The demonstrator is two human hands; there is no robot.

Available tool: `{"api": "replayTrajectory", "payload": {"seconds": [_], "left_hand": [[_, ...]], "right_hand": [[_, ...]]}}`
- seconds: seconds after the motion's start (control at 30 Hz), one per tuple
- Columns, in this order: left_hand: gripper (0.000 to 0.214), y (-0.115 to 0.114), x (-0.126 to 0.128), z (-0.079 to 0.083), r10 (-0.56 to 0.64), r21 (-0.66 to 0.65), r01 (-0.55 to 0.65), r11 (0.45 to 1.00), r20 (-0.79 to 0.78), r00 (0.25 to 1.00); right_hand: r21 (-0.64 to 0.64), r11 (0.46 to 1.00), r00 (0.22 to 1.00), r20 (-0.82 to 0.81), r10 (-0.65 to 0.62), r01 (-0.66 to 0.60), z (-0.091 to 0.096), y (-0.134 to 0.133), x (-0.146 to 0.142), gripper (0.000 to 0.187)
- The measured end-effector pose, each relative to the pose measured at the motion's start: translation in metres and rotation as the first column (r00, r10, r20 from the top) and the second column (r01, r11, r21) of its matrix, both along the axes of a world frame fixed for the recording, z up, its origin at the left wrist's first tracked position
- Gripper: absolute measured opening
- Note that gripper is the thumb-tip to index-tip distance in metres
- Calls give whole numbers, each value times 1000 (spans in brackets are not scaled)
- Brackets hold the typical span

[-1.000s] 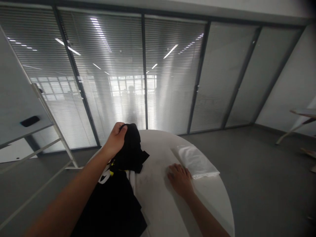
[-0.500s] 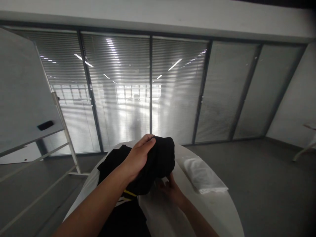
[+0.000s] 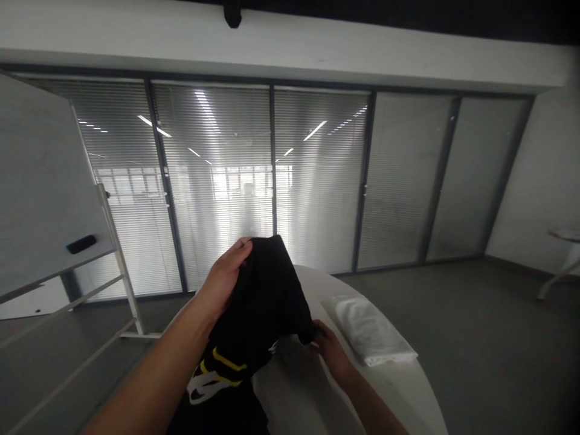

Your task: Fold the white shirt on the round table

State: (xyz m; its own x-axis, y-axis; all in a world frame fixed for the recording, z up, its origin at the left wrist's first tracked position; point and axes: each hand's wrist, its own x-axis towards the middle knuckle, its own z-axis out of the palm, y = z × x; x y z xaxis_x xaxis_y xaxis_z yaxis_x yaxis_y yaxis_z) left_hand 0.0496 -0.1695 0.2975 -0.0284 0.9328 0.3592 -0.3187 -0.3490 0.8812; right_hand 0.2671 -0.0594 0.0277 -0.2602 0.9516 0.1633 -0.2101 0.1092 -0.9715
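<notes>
My left hand (image 3: 225, 279) grips the top of a black garment (image 3: 263, 302) with a white and yellow print and holds it up above the round white table (image 3: 399, 386). My right hand (image 3: 330, 349) pinches a lower edge of the same garment just above the tabletop. The rest of the black cloth hangs down toward the table's near left side. A folded white cloth (image 3: 369, 329) lies on the table just right of my right hand.
A whiteboard on a metal stand (image 3: 40, 199) with a black eraser (image 3: 80, 244) stands at the left. A glass wall with blinds (image 3: 272, 181) runs behind the table. Grey floor spreads to the right, with another table's edge (image 3: 564, 238) at the far right.
My left hand has lifted the black garment higher, showing its printed part. My right hand left the tabletop and took hold of the garment's lower edge. The view has tilted upward.
</notes>
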Motion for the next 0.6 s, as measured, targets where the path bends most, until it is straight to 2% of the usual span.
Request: {"api": "replayTrajectory", "payload": {"seconds": [0.1, 0.27, 0.37, 0.43, 0.53, 0.6], "left_hand": [[27, 6, -18, 4, 62, 7, -62, 998, 7, 998], [19, 24, -67, 10, 258, -3, -258, 966, 14, 966], [5, 26, -92, 18, 324, -64, -318, 946, 119, 939], [5, 23, -103, 24, 352, -120, -334, 935, 185, 917], [15, 20, -109, 28, 334, -94, -321, 942, 208, 919], [21, 22, -110, 25, 304, -44, -302, 952, 188, 934]], "right_hand": [[14, 996, 995, -48, -89, 90, 36, 1, 20, 29], [242, 961, 985, 79, -155, 132, 112, 22, 62, 26], [350, 917, 959, 133, -250, 190, 163, 29, 85, 29], [424, 877, 946, 119, -300, 225, 193, 28, 97, 30], [479, 837, 941, 56, -332, 267, 218, 21, 109, 29], [472, 852, 945, 106, -308, 224, 216, 16, 112, 29]]}}
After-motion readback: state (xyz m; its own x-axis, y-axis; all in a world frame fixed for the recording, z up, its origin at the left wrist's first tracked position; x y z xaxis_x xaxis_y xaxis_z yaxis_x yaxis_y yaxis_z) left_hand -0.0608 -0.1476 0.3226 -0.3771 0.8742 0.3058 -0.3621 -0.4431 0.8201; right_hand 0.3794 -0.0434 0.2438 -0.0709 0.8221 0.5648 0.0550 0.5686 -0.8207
